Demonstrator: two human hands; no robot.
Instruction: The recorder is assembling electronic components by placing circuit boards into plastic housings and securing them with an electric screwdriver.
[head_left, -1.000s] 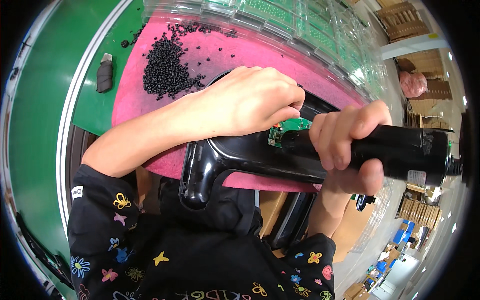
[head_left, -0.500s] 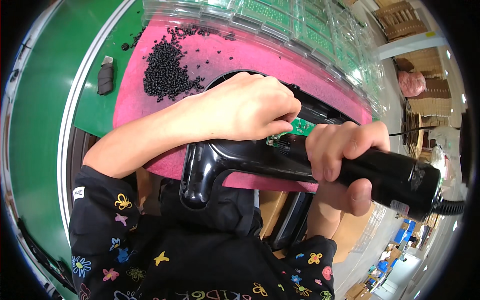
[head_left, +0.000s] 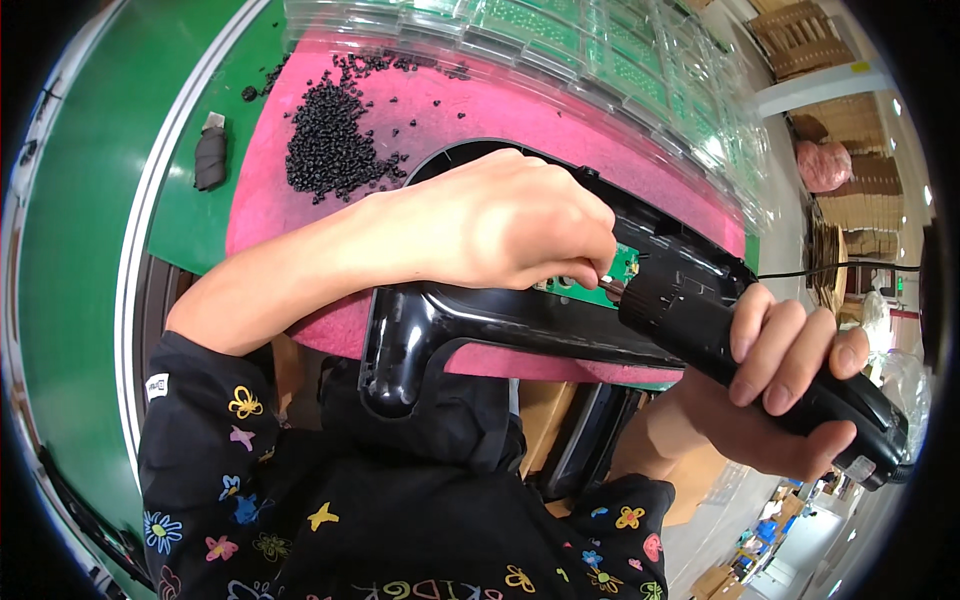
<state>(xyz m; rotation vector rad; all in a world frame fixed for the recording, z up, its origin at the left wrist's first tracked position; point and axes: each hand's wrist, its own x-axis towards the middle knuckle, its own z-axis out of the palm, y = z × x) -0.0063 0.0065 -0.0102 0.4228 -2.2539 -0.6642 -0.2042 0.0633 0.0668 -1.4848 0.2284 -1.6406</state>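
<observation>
My right hand (head_left: 790,365) is wrapped round a black electric screwdriver (head_left: 680,310), its bit pointing left. My left hand (head_left: 530,225) is closed, thumb and finger pinched together at the bit's tip; what they hold is hidden. Both are over a black plastic housing (head_left: 400,345) with a curved arm, lying on a pink mat (head_left: 440,125). Inside the housing sits a green circuit board (head_left: 627,262), partly covered by my left hand and the screwdriver. Left of the housing lies a heap of small black screws (head_left: 330,150).
Clear plastic trays (head_left: 560,60) with green showing through line the mat's far side. On the green table (head_left: 80,300) at left lies a dark wrapped object (head_left: 211,160). A cable (head_left: 840,266) crosses at right. Cardboard stacks (head_left: 860,190) stand beyond.
The screwdriver has moved right, with its bit now off the board and near my left fingertips. My left hand has shifted slightly right, and more of the board shows.
</observation>
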